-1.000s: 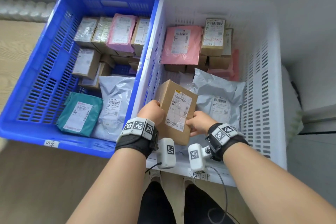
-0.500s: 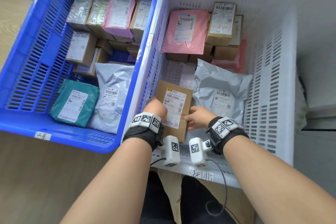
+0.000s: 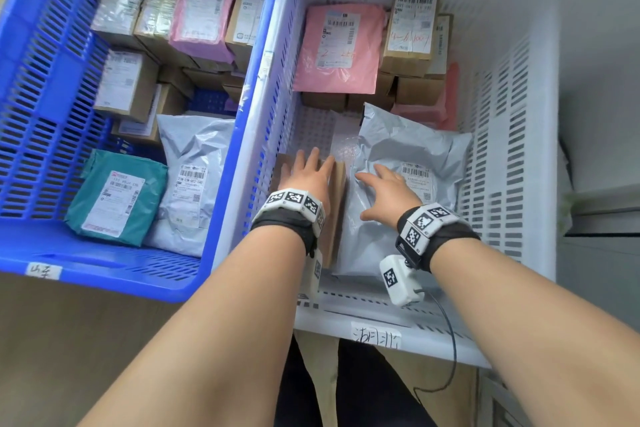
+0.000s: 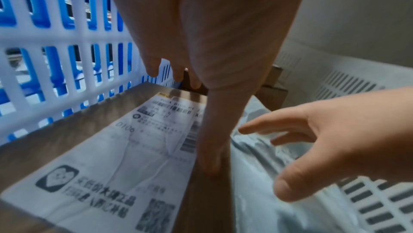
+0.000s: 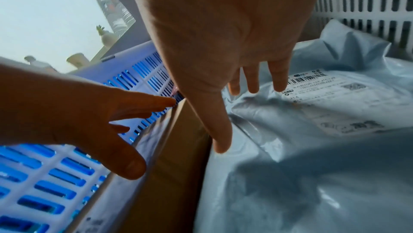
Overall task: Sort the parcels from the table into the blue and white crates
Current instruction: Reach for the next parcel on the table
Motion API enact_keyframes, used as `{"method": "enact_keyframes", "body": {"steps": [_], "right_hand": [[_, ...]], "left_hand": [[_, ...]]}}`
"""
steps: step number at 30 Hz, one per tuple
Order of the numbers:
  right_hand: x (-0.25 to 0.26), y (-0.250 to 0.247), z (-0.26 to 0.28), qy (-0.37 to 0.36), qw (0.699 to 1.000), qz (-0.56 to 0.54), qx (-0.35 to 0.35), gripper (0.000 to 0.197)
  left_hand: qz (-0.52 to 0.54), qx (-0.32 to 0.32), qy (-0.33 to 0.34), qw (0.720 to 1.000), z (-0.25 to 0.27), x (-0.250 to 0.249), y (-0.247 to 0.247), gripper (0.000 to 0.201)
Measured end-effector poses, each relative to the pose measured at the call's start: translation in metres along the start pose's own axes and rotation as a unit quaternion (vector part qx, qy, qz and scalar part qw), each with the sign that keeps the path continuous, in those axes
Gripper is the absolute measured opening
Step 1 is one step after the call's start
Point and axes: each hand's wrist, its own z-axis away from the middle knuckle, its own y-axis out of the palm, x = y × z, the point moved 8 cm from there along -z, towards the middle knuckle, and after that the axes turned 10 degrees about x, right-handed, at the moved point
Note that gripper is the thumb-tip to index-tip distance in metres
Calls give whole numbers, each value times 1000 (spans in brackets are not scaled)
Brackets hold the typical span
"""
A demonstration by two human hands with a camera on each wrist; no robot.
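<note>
Against the left wall of the white crate point(image 3: 512, 135), near its front, a brown cardboard parcel point(image 3: 337, 204) lies flat with its printed label up. The left hand point(image 3: 308, 177) is spread above it with straight fingers, holding nothing; in the left wrist view the thumb point(image 4: 212, 148) reaches down along the parcel's right edge, though whether it touches the card cannot be told. Just right of the parcel, and touching its side, lies a grey poly mailer point(image 3: 415, 156), crumpled, with a barcode label on top. The right hand point(image 3: 388, 191) hovers over this mailer, fingers loose and apart, gripping nothing.

Farther back in the white crate a pink mailer point(image 3: 337, 48) rests on brown boxes, beside a stack of cardboard boxes point(image 3: 412, 28) with labels. A patch of bare crate floor shows between these and the near parcels.

Left of it, wall to wall, stands the blue crate point(image 3: 41, 87). It holds a teal mailer point(image 3: 117, 198) near the front, a grey mailer point(image 3: 194, 180) to its right, and farther off several labelled boxes and a pink packet point(image 3: 202, 10).
</note>
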Motion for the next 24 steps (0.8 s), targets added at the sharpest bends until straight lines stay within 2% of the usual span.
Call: {"method": "enact_keyframes", "body": {"steps": [2, 5, 9, 13, 16, 22, 24], "right_hand": [[-3, 8, -6, 0, 999, 42, 28, 99], [-5, 20, -11, -2, 996, 70, 60, 101], [-6, 32, -10, -3, 994, 82, 68, 91], [-7, 34, -5, -11, 994, 93, 50, 70], [-8, 34, -4, -5, 994, 97, 41, 59], [-9, 36, -5, 7, 995, 91, 48, 59], [-8, 36, -5, 9, 994, 91, 52, 60]], "left_hand": [[-14, 8, -2, 1000, -7, 0, 6, 114], [-35, -3, -10, 999, -11, -1, 12, 115], [-72, 7, -21, 997, -12, -1, 24, 115], [-80, 15, -24, 996, -17, -4, 29, 99], [-96, 16, -28, 995, -21, -4, 32, 95], [-126, 2, -17, 992, -29, -10, 38, 90], [-130, 1, -13, 991, -33, -10, 41, 93]]}}
